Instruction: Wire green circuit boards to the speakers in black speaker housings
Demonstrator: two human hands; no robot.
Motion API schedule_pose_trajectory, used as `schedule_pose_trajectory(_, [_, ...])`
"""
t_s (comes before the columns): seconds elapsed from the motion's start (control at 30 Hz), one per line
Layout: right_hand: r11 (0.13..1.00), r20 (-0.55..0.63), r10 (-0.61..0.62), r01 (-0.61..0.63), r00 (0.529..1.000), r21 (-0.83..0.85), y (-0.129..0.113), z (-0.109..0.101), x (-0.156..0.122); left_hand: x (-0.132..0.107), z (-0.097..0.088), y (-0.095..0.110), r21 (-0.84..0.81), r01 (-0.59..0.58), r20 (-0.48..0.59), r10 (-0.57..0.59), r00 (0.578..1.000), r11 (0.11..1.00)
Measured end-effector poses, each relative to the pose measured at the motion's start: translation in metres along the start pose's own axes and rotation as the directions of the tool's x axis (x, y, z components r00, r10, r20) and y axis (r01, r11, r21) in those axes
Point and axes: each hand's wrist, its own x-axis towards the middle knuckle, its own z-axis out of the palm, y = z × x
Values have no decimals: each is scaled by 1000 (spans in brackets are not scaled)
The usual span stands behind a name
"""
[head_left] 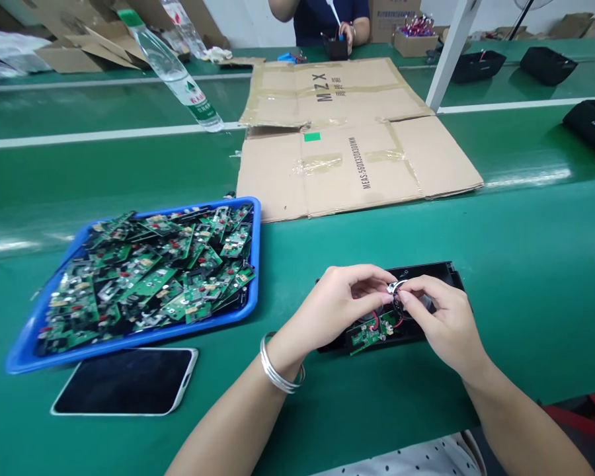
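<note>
Left hand (342, 301) grip: pinching silver part (394, 286) | right hand (441, 317) grip: pinching same part | black case (436, 272): beneath both hands, near table (525, 264) front edge, long axis left-right, right end angled away | blue tray (255, 264), phone (123, 380): toward left edge

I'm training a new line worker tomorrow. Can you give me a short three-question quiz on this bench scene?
1. True or false: the blue tray of circuit boards lies to the right of the black housing.
2. What do the left hand and right hand pinch between them? A) a bottle B) a small silvery part C) a pen
3. Fill in: by the tray's near edge lies a dark-screened ____.
Key: 1 false; 2 B; 3 phone.
</note>
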Motion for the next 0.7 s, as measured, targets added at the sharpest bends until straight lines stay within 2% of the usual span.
schedule_pose_trajectory(0.17, [989,30,101,-103,994,106,0,0,1,2,-2,-1,-7,72,17,-72,997,997])
schedule_pose_trajectory(0.3, [982,28,130,-133,991,134,1,-1,1,7,0,-7,-183,173,49,-167,985,968])
schedule_pose_trajectory(0.4, [986,28,106,-109,994,127,1,-1,1,11,1,-12,-295,217,66,-207,976,931])
schedule_pose_trajectory(0.57, [996,40,24,-27,999,84,-1,0,1,12,1,-13,-357,186,63,-175,983,915])
schedule_pose_trajectory(0.7, [999,32,6,-7,999,45,-2,0,1,11,-1,-11,-360,152,55,-142,988,921])
